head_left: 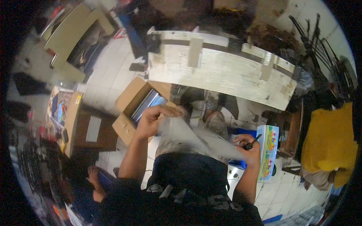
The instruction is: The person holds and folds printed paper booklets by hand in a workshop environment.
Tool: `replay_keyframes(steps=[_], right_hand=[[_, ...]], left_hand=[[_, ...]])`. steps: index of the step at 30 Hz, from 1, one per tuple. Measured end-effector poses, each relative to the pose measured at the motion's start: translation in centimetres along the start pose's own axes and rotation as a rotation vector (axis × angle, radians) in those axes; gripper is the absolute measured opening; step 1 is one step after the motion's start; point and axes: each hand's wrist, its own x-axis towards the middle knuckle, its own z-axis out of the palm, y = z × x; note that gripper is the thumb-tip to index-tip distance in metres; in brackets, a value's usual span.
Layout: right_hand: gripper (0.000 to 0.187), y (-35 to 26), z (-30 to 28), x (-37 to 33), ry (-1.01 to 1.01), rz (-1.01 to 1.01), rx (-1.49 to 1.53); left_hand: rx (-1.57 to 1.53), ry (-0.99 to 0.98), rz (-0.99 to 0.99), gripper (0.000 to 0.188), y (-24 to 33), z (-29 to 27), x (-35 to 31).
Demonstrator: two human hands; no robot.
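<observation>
A pale grey, thin sheet (184,137), smeared by motion, stretches across my lap between my two hands. Its material cannot be made out. My left hand (156,116) is closed on the sheet's upper left end, with the fingers bent over the edge. At the other end my right hand (250,151) is closed round a small black tool (249,145) with a thin tip pointing up and to the right. The right end of the sheet reaches this hand, apparently held in it too. Beyond my left hand an open cardboard box (124,126) contains flat bluish items.
A worn white bench (222,69) spans the far side. To my right stands a colourful printed carton (268,150), with yellow cloth (330,139) further over. A brown box (98,130) is at left. Another person's hand (94,177) shows low on the left.
</observation>
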Motion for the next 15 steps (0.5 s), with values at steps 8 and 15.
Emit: replay_keyframes(steps=[8, 15], right_hand=[[0.017, -3.3, 7.3, 2.5, -0.219, -0.661, 0.087], [0.009, -6.1, 10.4, 2.3, -0.244, -0.787, 0.029]], left_hand=[[0.621, 0.149, 0.156, 0.015, 6.2, -3.6, -5.7], [0.729, 0.364, 0.248, 0.018, 8.8, -3.4, -8.3]])
